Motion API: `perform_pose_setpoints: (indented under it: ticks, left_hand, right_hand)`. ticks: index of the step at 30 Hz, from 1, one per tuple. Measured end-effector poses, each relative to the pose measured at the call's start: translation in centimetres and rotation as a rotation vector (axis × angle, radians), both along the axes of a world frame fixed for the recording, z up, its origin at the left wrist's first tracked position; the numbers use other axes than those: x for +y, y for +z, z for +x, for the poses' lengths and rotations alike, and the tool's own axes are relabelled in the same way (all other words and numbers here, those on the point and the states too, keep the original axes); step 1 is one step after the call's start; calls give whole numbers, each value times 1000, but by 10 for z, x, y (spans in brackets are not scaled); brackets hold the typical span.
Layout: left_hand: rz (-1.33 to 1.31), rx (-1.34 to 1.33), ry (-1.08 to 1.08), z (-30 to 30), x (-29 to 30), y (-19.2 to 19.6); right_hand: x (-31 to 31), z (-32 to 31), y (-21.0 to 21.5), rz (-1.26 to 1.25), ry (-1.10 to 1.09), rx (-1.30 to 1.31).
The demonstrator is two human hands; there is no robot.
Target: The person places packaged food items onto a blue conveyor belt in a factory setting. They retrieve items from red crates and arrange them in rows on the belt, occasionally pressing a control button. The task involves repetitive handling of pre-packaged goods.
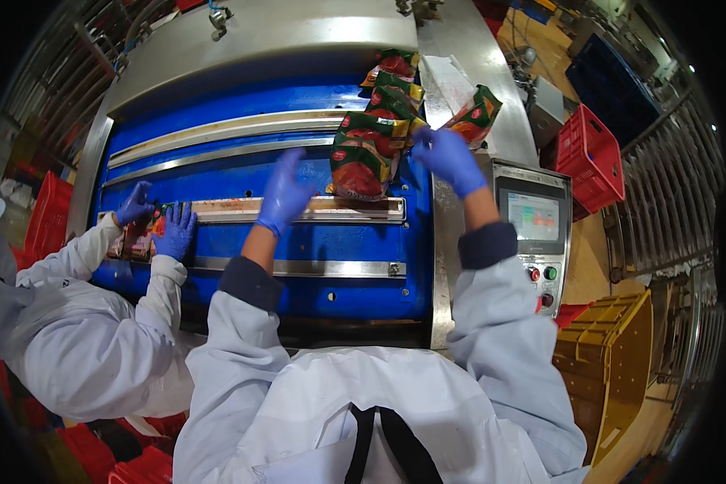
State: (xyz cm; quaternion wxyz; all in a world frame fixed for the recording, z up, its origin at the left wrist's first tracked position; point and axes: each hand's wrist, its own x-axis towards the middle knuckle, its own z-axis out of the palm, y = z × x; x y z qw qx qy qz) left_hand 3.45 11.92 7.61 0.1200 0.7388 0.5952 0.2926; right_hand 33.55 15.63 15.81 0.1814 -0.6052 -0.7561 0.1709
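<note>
In the head view, the left hand (pixel 286 195), in a blue glove, is released: its fingers are stretched toward the far edge of the blue bed (pixel 331 292), and it holds nothing. It is over the near pale sealing bar (pixel 226 210), left of the packages and apart from them.

The right hand (pixel 452 161), also gloved, is at the right edge of the bed, with bent fingers beside the yellow corner of a package. Whether it grasps this corner, I cannot tell.

The green and red packages (pixel 361 169) make an overlapping row along the bed's right edge, up to its far right corner; the nearest one lies with its lower end on the near bar. One more package (pixel 477 114) is on the steel rim (pixel 504 121), beside a white sheet (pixel 444 81).

At the bed's left edge, a co-worker's two gloved hands (pixel 174 232) touch another package (pixel 139 237). A control panel (pixel 532 216) stands right of the bed.
</note>
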Motion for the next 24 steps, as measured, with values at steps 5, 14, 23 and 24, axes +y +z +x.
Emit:
perform_pose_setpoints:
  ticks: [5,14,23,24]
  left_hand:
    - [-123,-226,-12,60,-7,-34]
    - [-414,-805,-108,62,18,-31]
    - [-354,-672,-121,23,-91,-70]
    - [-371,-793,-116,19,-92,-70]
  right_hand:
    - [-34,-21,-120,197,2,491]
    - [-17,-41,-128,-43,-15,1106]
    - [-131,-38,-122,-415,-115,901]
    - [-135,-37,-125,-339,-82,950]
